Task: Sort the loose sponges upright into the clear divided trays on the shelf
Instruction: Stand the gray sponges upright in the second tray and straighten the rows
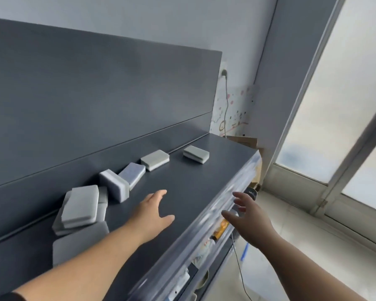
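Observation:
Several grey-and-white sponges lie loose along the back of a dark grey shelf top (204, 183). A pile of them (80, 206) sits at the left, one sponge (114, 187) leans on another (134, 173), and two lie flat further right (155, 159) (196, 154). My left hand (154, 211) hovers open over the shelf, right of the pile, fingers straight, holding nothing. My right hand (245, 218) is open beyond the shelf's front edge, fingers spread, holding nothing. Clear trays (206, 227) run blurred along the front edge, below the shelf top.
A tall dark back panel (96, 94) rises behind the sponges. Assorted small goods (220, 230) show through the clear fronts below. A cable (226, 105) hangs from a wall socket at the far end, by a cardboard box (245, 141). A glazed door stands to the right.

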`<state>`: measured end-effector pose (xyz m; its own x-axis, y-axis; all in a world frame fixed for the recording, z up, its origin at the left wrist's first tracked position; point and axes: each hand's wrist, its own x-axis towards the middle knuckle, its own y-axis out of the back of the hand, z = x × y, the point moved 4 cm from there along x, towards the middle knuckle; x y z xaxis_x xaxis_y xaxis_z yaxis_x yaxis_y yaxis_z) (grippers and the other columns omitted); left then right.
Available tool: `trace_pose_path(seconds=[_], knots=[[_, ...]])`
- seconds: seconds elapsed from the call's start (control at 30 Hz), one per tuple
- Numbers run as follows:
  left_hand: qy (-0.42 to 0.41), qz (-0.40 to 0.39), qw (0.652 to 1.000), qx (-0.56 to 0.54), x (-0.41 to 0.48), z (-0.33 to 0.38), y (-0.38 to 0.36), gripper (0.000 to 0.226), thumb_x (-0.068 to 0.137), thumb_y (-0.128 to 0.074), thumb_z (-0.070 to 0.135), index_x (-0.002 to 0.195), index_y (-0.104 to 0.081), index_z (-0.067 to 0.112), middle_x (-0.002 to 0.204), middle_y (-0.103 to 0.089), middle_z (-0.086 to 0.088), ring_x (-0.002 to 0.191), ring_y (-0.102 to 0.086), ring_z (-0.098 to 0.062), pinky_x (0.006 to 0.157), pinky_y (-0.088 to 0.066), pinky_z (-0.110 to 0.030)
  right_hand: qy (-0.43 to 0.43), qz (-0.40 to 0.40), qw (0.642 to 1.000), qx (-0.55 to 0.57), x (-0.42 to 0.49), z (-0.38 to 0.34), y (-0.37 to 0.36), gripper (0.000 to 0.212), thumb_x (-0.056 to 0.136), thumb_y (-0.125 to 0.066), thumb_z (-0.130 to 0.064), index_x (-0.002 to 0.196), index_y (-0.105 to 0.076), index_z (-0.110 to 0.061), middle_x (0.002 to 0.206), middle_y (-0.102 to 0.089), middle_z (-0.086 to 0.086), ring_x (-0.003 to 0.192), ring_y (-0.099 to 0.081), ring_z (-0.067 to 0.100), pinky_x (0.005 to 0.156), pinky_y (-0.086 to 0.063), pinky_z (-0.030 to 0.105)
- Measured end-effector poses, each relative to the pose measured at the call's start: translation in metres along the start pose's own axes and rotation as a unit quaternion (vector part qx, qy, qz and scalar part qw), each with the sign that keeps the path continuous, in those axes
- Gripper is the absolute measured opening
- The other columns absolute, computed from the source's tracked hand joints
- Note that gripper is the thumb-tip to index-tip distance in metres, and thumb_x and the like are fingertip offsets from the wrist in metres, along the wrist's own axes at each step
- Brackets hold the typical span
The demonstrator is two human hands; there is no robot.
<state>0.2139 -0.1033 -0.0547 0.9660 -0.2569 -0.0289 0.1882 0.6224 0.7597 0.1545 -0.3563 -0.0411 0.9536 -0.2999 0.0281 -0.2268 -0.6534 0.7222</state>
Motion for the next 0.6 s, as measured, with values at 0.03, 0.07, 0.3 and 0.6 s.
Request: trace_pose_path(seconds=[0.03,0.07,0.3,0.6], knots=[[0.007,0.005,1.000,0.000,0.012,-0.002,0.001,0.069,0.087,-0.062,0.036,0.145,-0.026,0.030,0.148,-0.032,0.007,0.132,-0.038,-0.014,0.103,-0.038,-0.028,0.005,-0.007,1.000,0.003,0.017,-0.003,-0.004,0.067,0.077,-0.072,-0.046,0.136,-0.042,-0.032,0.126,-0.056,-0.009,0.107,-0.055,0.011,0.090,-0.046,0.029],[0.014,0.012,1.000,-0.002,0.023,-0.004,0.003,0.069,0.087,-0.062,0.035,0.145,-0.025,0.030,0.149,-0.032,0.008,0.133,-0.037,-0.013,0.102,-0.038,-0.028,0.012,-0.013,1.000,0.004,0.034,-0.004,-0.008,0.067,0.078,-0.072,-0.046,0.136,-0.042,-0.032,0.127,-0.056,-0.009,0.107,-0.054,0.011,0.091,-0.046,0.030],[0.081,0.092,0.991,0.052,0.111,-0.013,0.006,0.070,0.089,-0.059,0.038,0.148,-0.021,0.027,0.153,-0.025,0.008,0.138,-0.029,-0.013,0.107,-0.030,-0.026,0.074,-0.080,0.994,0.014,0.162,-0.006,-0.045,0.065,0.081,-0.069,-0.044,0.137,-0.041,-0.030,0.130,-0.053,-0.009,0.115,-0.053,0.011,0.088,-0.041,0.024],[0.209,0.206,0.926,0.237,0.222,-0.025,-0.010,0.058,0.095,-0.045,0.038,0.148,-0.026,0.022,0.158,-0.018,-0.001,0.144,-0.017,-0.021,0.117,-0.015,-0.036,0.150,-0.078,0.985,0.018,0.318,0.007,-0.054,0.051,0.091,-0.058,-0.035,0.137,-0.045,-0.019,0.142,-0.041,-0.002,0.131,-0.041,0.017,0.104,-0.033,0.029]])
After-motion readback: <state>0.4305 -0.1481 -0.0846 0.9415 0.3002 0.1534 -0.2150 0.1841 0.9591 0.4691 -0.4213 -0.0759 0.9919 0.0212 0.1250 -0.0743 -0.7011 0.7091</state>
